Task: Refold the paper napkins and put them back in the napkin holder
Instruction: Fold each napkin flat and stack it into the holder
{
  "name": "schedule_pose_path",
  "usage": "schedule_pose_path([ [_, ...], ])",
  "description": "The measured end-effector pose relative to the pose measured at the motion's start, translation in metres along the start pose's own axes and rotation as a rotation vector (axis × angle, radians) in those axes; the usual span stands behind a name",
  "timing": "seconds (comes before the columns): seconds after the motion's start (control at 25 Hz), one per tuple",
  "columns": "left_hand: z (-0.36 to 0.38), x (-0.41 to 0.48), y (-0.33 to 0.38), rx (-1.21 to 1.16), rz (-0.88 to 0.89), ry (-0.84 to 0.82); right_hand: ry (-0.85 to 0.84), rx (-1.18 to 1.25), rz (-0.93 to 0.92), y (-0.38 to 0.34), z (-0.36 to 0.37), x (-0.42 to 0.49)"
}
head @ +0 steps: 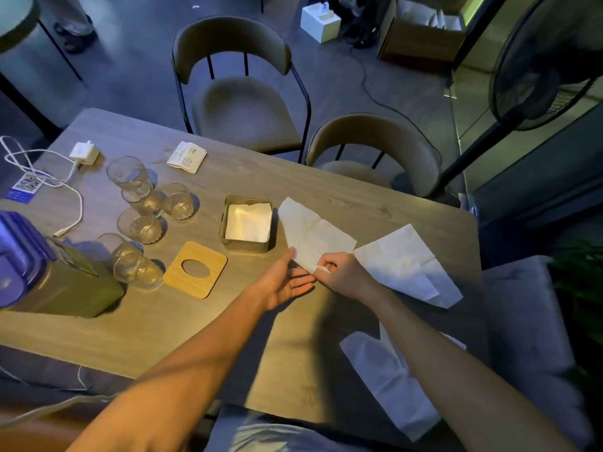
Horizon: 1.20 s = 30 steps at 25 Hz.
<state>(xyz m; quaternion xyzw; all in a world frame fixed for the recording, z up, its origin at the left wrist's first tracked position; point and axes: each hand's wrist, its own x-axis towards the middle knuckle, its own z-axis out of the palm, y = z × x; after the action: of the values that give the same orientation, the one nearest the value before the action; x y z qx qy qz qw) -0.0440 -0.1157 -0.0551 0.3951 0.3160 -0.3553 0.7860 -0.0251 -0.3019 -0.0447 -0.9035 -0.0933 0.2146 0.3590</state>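
Observation:
A square metal napkin holder (228, 239) sits mid-table with folded white napkins (248, 221) inside. Just right of it lies a creased white napkin (310, 234), spread out. My right hand (342, 272) pinches that napkin's near corner between thumb and fingers. My left hand (287, 282) lies palm up beside it, fingers apart, thumb touching the napkin's near edge. A second unfolded napkin (408, 265) lies to the right, and a third napkin (391, 380) hangs over the table's near right edge, partly under my right forearm.
The holder's wooden lid (176, 275) with an oval hole lies left of the holder. Several empty glasses (140, 216) stand further left, near a green tin (65, 288), a charger with cable (83, 154) and a receipt (186, 157). Two chairs (241, 102) stand across the table.

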Motion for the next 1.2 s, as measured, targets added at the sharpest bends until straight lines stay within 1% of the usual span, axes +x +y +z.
schedule_pose_path([
  [0.08, 0.004, 0.003, -0.004, -0.1, 0.007, 0.008, -0.052, 0.023, 0.07, 0.005, 0.003, -0.007],
  [0.16, 0.006, 0.002, -0.005, -0.195, 0.018, -0.028, -0.001, 0.113, 0.135, 0.006, 0.004, -0.013],
  [0.28, 0.005, 0.0, -0.004, -0.289, 0.028, -0.106, 0.101, 0.212, 0.16, 0.002, 0.002, -0.02],
  [0.4, 0.01, 0.002, -0.006, -0.355, -0.046, -0.161, 0.15, 0.254, 0.19, -0.002, -0.001, -0.022],
  [0.52, 0.017, 0.0, -0.008, -0.434, -0.103, -0.17, 0.163, 0.277, 0.171, -0.006, 0.001, -0.021],
  [0.68, 0.018, -0.003, -0.003, -0.506, -0.034, -0.17, 0.152, 0.216, 0.076, -0.008, 0.001, -0.022],
  [0.8, 0.015, -0.001, 0.0, -0.5, -0.027, -0.147, 0.132, 0.198, 0.07, -0.006, -0.004, -0.023],
  [0.92, 0.004, 0.006, 0.003, -0.493, -0.021, -0.036, 0.091, 0.162, 0.049, 0.0, -0.01, -0.026],
  [1.0, -0.006, 0.009, 0.0, -0.377, 0.003, 0.031, 0.071, 0.153, 0.062, 0.005, -0.016, -0.029],
  [1.08, -0.01, 0.009, -0.007, -0.148, 0.014, 0.09, 0.065, 0.181, 0.08, 0.008, -0.02, -0.031],
  [1.12, -0.007, 0.008, -0.011, -0.048, -0.02, 0.089, 0.078, 0.217, 0.093, 0.01, -0.02, -0.032],
  [1.16, -0.003, 0.006, -0.016, 0.002, -0.086, 0.062, 0.106, 0.264, 0.112, 0.011, -0.02, -0.031],
  [1.2, 0.003, 0.003, -0.02, -0.022, -0.155, 0.012, 0.138, 0.311, 0.138, 0.011, -0.02, -0.031],
])
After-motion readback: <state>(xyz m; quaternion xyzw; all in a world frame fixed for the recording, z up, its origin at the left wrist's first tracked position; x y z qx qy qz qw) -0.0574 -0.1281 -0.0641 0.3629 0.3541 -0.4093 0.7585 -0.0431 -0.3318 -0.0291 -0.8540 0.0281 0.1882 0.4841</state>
